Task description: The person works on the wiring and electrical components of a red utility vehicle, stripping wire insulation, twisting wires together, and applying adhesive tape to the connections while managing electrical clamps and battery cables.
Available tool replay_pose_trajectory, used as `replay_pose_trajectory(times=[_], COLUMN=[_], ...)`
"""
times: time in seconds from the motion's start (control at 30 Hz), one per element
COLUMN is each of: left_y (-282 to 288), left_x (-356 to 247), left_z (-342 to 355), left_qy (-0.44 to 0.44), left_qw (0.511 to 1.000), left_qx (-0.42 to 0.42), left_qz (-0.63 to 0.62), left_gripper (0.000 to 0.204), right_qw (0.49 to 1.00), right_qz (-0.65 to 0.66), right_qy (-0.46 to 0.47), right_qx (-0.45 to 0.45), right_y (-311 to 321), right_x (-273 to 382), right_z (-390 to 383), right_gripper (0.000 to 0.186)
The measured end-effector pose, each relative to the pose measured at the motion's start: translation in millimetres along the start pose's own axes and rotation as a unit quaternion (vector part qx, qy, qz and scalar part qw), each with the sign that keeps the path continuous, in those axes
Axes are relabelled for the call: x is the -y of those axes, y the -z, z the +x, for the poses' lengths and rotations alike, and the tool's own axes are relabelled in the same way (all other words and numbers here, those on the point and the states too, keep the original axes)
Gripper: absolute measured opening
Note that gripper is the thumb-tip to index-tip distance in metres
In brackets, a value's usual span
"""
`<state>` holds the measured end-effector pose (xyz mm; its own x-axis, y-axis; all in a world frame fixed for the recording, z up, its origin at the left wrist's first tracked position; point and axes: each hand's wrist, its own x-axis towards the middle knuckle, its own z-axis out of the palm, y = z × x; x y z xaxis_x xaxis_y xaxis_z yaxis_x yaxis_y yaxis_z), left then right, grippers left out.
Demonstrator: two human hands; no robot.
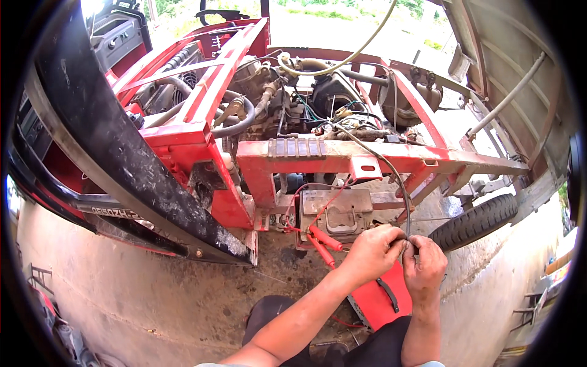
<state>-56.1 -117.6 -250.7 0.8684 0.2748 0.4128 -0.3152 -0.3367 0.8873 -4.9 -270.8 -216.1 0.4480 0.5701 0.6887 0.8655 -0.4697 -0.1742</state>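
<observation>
A dark cable [398,177] runs down from the engine bay, over the red frame rail, to my two hands. My left hand [378,249] pinches it near its lower end, thumb and fingers pressed together. Close against it, my right hand [425,263] grips the same cable with closed fingertips. The cable's tip is hidden between the fingers. Left of my hands, a grey battery [336,208] sits low beside the frame. Red-handled clamps [324,238] hang at its near left corner, with thin red wires around them.
Below my hands stands a red box [380,300] with a black handle. A red vehicle frame [342,156] surrounds the engine [263,92] and loose wires. A tyre [477,221] is at the right, a raised panel [513,55] above it. A black curved body part [110,134] crosses the left side.
</observation>
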Motion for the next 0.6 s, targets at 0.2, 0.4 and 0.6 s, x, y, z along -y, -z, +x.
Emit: replay_pose_trajectory(times=[0.2,0.4,0.6], left_y=[10.0,12.8,12.7], left_x=[-1.8,3.9,14.2], left_z=[-2.5,-7.6,1.7], left_qy=[-0.054,-0.101,-0.155], left_qw=[0.998,0.992,0.984], left_qx=[0.015,-0.003,-0.061], left_qz=[0.010,0.077,0.061], left_gripper=[0.017,0.019,0.012], right_qw=[0.996,0.997,0.983], right_qz=[0.064,0.062,0.121], right_qy=[-0.047,-0.033,-0.125], right_qx=[0.046,0.043,0.067], right_y=[7.3,0.8,-1.2], right_x=[1.4,9.1,5.3], right_z=[-1.9,-2.3,-3.0], right_gripper=[0.018,0.017,0.015])
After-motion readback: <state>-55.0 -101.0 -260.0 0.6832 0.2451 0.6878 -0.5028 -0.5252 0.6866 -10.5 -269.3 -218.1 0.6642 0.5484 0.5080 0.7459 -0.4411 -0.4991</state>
